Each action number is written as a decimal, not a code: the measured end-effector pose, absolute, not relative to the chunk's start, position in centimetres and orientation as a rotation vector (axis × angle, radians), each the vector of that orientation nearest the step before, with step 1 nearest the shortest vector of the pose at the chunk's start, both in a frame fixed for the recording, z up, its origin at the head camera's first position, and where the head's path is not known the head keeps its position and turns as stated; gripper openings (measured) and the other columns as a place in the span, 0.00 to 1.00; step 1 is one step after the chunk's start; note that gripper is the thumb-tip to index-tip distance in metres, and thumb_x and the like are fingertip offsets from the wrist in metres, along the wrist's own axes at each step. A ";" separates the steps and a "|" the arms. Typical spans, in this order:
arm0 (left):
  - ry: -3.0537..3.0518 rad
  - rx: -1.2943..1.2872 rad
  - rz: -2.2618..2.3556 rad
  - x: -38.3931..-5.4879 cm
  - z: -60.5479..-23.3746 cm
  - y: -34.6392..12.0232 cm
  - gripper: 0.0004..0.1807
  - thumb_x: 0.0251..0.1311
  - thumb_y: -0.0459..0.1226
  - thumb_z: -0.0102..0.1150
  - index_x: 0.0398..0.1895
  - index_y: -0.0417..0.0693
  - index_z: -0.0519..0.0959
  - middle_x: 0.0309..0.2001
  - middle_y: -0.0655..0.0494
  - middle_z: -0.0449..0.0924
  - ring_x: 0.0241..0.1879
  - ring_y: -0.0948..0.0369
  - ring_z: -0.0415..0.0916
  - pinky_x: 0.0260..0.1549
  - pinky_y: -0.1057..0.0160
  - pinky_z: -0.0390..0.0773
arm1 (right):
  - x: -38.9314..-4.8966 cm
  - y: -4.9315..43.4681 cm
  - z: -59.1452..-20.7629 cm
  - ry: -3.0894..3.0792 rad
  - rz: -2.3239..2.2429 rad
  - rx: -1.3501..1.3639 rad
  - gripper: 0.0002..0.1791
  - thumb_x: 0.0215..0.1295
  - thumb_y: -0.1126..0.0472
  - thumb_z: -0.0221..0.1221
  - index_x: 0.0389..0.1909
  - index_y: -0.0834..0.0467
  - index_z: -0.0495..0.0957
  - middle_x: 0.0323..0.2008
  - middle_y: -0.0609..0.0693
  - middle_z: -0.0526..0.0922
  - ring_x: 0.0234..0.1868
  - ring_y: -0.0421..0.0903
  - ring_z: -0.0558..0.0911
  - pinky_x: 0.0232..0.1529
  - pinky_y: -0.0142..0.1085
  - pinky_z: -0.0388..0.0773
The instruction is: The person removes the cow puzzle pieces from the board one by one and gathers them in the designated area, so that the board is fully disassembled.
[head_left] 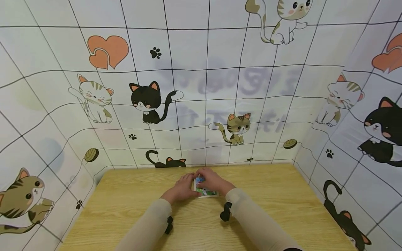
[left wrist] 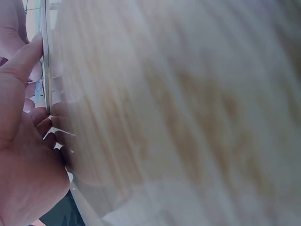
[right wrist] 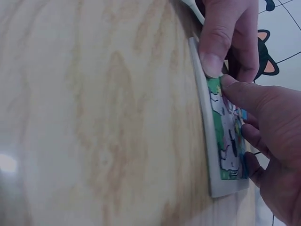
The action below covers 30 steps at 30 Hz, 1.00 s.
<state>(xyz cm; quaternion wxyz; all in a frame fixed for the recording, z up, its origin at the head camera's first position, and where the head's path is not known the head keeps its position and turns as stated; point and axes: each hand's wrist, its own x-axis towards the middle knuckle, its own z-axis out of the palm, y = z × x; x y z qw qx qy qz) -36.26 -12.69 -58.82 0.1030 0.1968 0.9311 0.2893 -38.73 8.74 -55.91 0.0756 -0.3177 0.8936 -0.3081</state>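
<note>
A small flat picture board (head_left: 209,192), with a pale border and a green and multicoloured cartoon print, lies on the wooden table. It looks like a frame puzzle, with cut lines in the print (right wrist: 228,136). My left hand (head_left: 183,188) holds its left end; the left thumb (right wrist: 212,63) presses on the near corner. Over the print arches my right hand (head_left: 213,181), its thumb on the picture close to the left thumb, its other fingers bent at the far edge. The left wrist view catches the board (left wrist: 46,61) only edge-on beside my left hand (left wrist: 28,165).
The wooden table (head_left: 125,205) reaches around the board on all sides. White cloth walls (head_left: 194,83) with black grid lines and cartoon cats stand at its back and both sides. Each sleeve carries a black strap piece (head_left: 225,212) near the wrist.
</note>
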 end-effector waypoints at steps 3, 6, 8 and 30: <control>2.749 0.583 0.857 -36.1 -58.6 -12.7 0.57 0.66 0.62 0.75 0.86 0.41 0.61 0.87 0.42 0.55 0.86 0.37 0.48 0.78 0.24 0.50 | -38.6 8.8 -56.0 2.668 -0.982 -0.937 0.19 0.74 0.61 0.74 0.61 0.60 0.83 0.56 0.56 0.81 0.55 0.53 0.79 0.58 0.54 0.79; 2.738 0.581 0.857 -35.7 -57.8 -12.6 0.54 0.68 0.59 0.75 0.86 0.39 0.62 0.88 0.42 0.54 0.86 0.37 0.47 0.79 0.25 0.49 | -38.6 8.9 -56.2 2.675 -1.004 -0.940 0.19 0.73 0.61 0.75 0.59 0.61 0.83 0.54 0.54 0.80 0.54 0.52 0.79 0.58 0.54 0.79; 2.734 0.589 0.858 -35.5 -57.3 -12.5 0.53 0.69 0.58 0.75 0.85 0.38 0.62 0.87 0.41 0.54 0.86 0.37 0.47 0.79 0.26 0.50 | -38.8 8.9 -56.3 2.677 -1.010 -0.942 0.19 0.72 0.61 0.75 0.59 0.60 0.83 0.53 0.53 0.80 0.53 0.51 0.79 0.58 0.52 0.79; 2.731 0.587 0.820 -35.6 -57.6 -12.5 0.52 0.70 0.59 0.73 0.85 0.40 0.63 0.88 0.44 0.54 0.87 0.40 0.48 0.80 0.28 0.52 | -38.8 9.8 -56.7 2.948 -0.552 -1.133 0.18 0.69 0.57 0.77 0.56 0.55 0.87 0.47 0.46 0.81 0.47 0.45 0.80 0.54 0.45 0.83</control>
